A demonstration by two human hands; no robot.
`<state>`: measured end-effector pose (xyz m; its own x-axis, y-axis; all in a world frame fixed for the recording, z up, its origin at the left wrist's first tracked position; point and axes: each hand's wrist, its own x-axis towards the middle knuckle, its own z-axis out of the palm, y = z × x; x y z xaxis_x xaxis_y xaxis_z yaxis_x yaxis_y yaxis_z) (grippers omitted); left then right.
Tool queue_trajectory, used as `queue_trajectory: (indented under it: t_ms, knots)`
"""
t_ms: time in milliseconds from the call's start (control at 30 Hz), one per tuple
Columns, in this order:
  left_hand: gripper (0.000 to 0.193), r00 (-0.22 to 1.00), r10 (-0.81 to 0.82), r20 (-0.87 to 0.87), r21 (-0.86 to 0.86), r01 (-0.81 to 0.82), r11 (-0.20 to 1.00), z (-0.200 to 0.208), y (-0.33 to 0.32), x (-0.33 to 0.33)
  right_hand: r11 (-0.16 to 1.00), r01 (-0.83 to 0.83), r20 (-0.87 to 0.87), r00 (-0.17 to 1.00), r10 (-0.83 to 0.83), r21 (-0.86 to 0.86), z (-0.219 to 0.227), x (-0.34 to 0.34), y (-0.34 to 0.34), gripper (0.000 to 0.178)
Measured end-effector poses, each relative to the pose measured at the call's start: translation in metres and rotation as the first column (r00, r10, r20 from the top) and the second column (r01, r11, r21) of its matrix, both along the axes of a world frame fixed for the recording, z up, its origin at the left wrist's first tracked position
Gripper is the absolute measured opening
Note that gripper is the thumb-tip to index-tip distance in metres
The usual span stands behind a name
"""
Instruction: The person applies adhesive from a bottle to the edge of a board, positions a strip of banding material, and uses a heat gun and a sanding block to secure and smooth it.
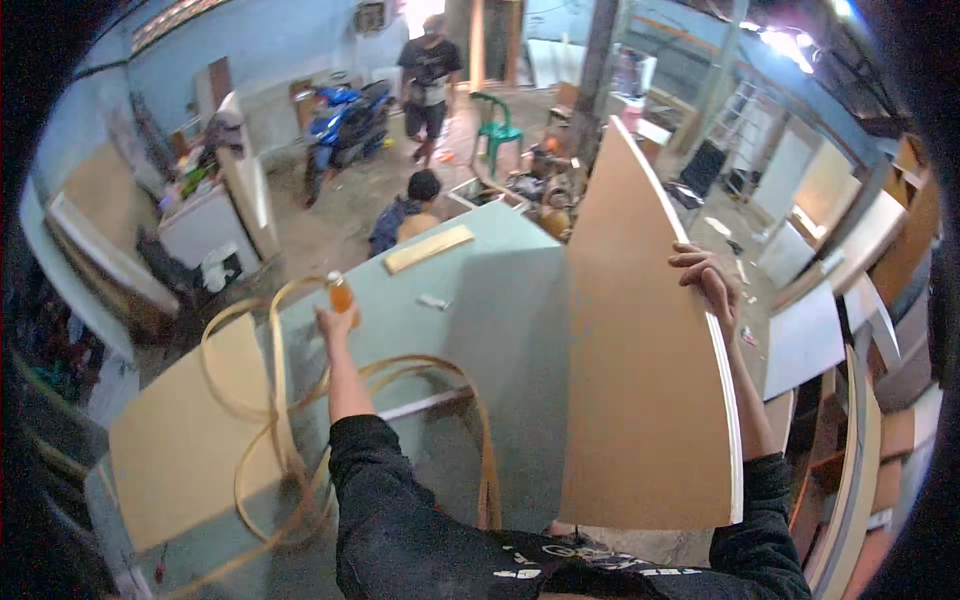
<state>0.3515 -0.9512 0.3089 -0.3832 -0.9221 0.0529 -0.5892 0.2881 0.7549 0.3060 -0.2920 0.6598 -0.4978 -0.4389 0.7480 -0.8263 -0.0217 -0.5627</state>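
My left hand [337, 322] reaches across the pale green worktop [510, 345] and is closed around a small bottle [342, 296] of orange liquid with a light cap. At the right, my right hand [708, 282] grips the white long edge of a large brown board [640, 370], its fingers bent over that edge. The board stands tilted on its side, its lower part close to my body. Long loops of a thin tan strip [278, 380] lie beside my left forearm. My right palm is partly hidden behind the board.
A yellowish flat panel [195, 430] lies left of the strip. A short wood piece [430, 249] and a small white scrap [433, 301] rest on the worktop. One person [405, 220] is low behind its far edge; another [428, 85] stands near a blue motorbike [345, 125]. Boards lean at right.
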Motion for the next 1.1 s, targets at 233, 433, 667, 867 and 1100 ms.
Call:
queue_trajectory:
  t_ms: [233,433,667,867,1100]
  knots:
    - [0.088,0.987,-0.139,-0.081,0.059,0.144,0.988,-0.024,-0.004,-0.023,0.997,0.027,0.043,0.999,-0.024,-0.073,-0.019,0.005,-0.004,0.042]
    - [0.060,0.966,-0.209,-0.149,-0.076,0.200,0.977,0.014,0.030,-0.025,0.998,0.008,0.010,1.000,-0.007,-0.060,-0.002,0.009,0.005,0.040]
    - [0.036,0.371,-0.567,-0.736,-0.370,0.481,0.795,0.236,0.200,0.001,1.000,0.008,0.170,0.985,-0.011,0.016,0.008,0.001,0.009,0.034]
    - [0.033,0.237,-0.861,-0.450,-0.692,0.517,0.504,0.414,0.381,0.038,0.998,-0.066,0.004,0.998,0.066,0.019,0.021,-0.010,0.009,0.108]
    - [0.037,0.238,-0.887,-0.395,-0.628,0.635,0.450,0.442,0.514,0.034,0.777,-0.317,0.051,0.912,0.407,-0.543,-0.007,-0.026,-0.014,0.111]
